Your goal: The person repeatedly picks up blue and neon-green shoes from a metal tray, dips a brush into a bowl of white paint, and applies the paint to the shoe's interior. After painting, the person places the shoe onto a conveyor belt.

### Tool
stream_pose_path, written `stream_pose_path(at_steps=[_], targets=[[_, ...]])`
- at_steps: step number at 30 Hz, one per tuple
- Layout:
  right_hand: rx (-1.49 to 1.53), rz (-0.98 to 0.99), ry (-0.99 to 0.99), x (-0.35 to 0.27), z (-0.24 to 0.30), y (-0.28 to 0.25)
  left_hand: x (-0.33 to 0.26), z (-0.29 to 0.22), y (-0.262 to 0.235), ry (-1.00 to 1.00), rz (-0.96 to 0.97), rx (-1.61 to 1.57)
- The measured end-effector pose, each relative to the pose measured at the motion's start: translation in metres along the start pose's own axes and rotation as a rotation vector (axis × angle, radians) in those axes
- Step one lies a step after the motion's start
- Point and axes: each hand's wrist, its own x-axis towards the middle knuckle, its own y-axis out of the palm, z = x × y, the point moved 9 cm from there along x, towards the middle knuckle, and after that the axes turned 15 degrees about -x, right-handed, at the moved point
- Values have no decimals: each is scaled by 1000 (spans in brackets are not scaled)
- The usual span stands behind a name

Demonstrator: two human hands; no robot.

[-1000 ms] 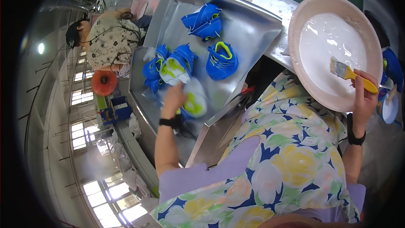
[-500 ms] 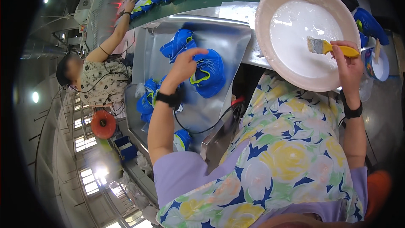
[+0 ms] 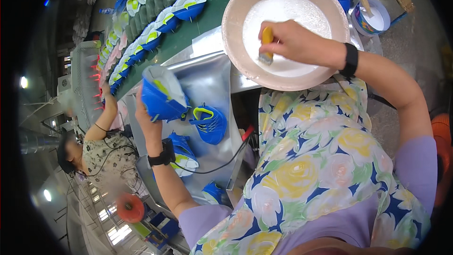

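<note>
My left hand [image 3: 146, 113] is closed around a blue shoe upper [image 3: 165, 104] with a pale lining and lime trim, lifted above the metal tray [image 3: 207, 68]. My right hand [image 3: 292, 42] reaches over the beige basin [image 3: 231, 33] and grips the yellow handle of a paintbrush [image 3: 267, 35]. Its bristles point down at the white liquid [image 3: 306, 12], near the basin's left side; whether they touch it I cannot tell. More blue uppers lie in the tray: one upper [image 3: 211, 127] right of the raised one, another upper [image 3: 184, 156] by my wrist.
Beyond the tray runs a green conveyor [image 3: 200, 30] with a row of blue-and-white uppers [image 3: 151, 38] and dark grey pieces. A co-worker [image 3: 104, 156] at the left reaches toward it. Right of the basin stands a small bucket [image 3: 373, 19]. A black cable [image 3: 207, 172] crosses the tray.
My left hand, earlier free over the tray, now holds a shoe upper raised toward the conveyor. My right hand has carried the brush leftward across the basin and tipped it down. The view has shifted.
</note>
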Motion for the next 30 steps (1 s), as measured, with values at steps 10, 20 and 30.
stream_pose_path(at_steps=[10,20,30], targets=[[-189,-23,-113,-15,-7,-58,28,53,90,-498,214,-963],[-56,-334,-213,-5,26,-136,79,-56,175,-328,540,-975],[52,-626,94,-29,-14,-130,54,-122,168,748,77,329]])
